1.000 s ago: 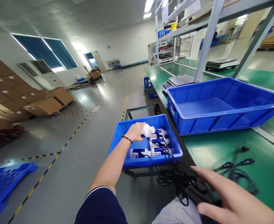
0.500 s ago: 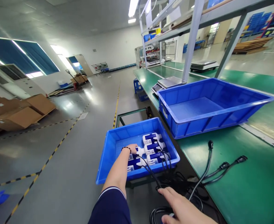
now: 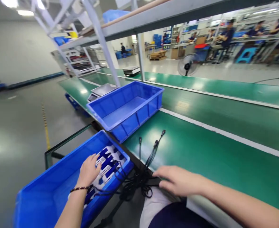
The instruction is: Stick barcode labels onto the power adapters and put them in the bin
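Our left hand rests with fingers spread on the blue-and-white devices in the blue plastic bin. Our right hand, flat and loose, presses black cables. Beyond them sits 1 hollow blue tub.

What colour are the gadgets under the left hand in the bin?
Blue and white gadgets, seen from the head camera, in a blue bin.

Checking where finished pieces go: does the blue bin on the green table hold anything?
No: the blue bin on the green table shows only its bare floor.
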A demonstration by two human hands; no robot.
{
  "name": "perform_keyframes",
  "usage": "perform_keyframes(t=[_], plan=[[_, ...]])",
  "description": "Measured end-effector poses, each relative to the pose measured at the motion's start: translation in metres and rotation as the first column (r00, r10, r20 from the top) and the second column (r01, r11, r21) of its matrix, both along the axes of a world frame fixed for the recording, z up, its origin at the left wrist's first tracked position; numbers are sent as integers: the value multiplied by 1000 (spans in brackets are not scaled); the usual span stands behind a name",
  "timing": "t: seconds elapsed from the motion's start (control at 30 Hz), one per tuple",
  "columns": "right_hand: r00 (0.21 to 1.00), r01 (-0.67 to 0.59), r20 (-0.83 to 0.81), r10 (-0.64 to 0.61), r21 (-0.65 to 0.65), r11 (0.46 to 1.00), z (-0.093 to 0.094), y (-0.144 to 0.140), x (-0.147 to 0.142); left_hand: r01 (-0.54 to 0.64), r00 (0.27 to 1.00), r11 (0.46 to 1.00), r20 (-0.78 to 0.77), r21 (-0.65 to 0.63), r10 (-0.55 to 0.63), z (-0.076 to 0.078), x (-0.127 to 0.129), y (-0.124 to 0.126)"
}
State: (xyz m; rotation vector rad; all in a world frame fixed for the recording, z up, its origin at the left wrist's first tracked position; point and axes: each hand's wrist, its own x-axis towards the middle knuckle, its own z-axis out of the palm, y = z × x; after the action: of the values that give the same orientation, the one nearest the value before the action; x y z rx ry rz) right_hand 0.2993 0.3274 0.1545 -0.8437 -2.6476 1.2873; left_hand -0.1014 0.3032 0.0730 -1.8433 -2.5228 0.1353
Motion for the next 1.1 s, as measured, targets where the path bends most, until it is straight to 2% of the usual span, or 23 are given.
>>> perform_keyframes(t=[0.03,0.07,0.1,0.17,0.2,0.27,0.3,0.33,0.37,0.4,0.47,0.53,0.57,0.67,0.73,0.8,0.97,1.03,1.1], plan=[[991,132,-8,-132,5,991,4,9,26,92,995,981,17,173,-96,11,24,9],[963,268,-22,-267,7,964,7,17,54,204,971,912,43,355,-234,22,52,17],[921,388,-33,-388,0,921,7,23,81,312,921,827,66,467,-384,32,86,22],[815,577,-49,-578,-29,816,4,27,134,466,778,697,122,546,-616,47,164,27],[762,644,-53,-646,-50,764,1,26,157,540,684,643,162,543,-711,51,207,25],[664,739,-64,-745,-89,667,-8,16,196,708,413,490,265,509,-871,48,295,14],[622,773,-72,-780,-104,626,-13,9,211,788,274,405,326,464,-905,43,336,6],[586,798,-79,-807,-115,591,-19,1,224,851,165,321,368,416,-915,35,374,-3],[555,819,-85,-827,-121,561,-24,-7,234,903,111,261,400,343,-910,28,409,-11],[531,834,-88,-843,-123,538,-30,-15,242,941,102,226,427,252,-899,20,439,-17],[502,854,-80,-861,-113,508,-42,-31,256,973,155,214,454,82,-877,8,483,-24],[503,860,-49,-863,-75,505,-53,-46,266,977,194,214,461,-10,-866,2,507,-23],[520,852,-25,-854,-54,521,-56,-53,270,977,197,211,480,-26,-855,1,513,-20],[638,769,60,-767,-15,639,-61,-72,275,977,196,211,569,-41,-798,1,512,-9],[715,696,106,-691,-17,718,-60,-78,274,971,217,230,607,-58,-765,2,506,-2],[752,650,146,-643,5,760,-59,-79,268,962,253,262,626,-80,-737,4,502,3],[773,553,184,-606,271,788,-60,-71,253,928,328,353,711,-120,-622,6,498,20],[800,526,120,-588,331,783,-56,-71,252,913,333,395,754,-106,-566,5,496,29],[816,543,0,-578,344,766,-48,-75,257,885,329,459,798,-74,-505,2,494,41]])
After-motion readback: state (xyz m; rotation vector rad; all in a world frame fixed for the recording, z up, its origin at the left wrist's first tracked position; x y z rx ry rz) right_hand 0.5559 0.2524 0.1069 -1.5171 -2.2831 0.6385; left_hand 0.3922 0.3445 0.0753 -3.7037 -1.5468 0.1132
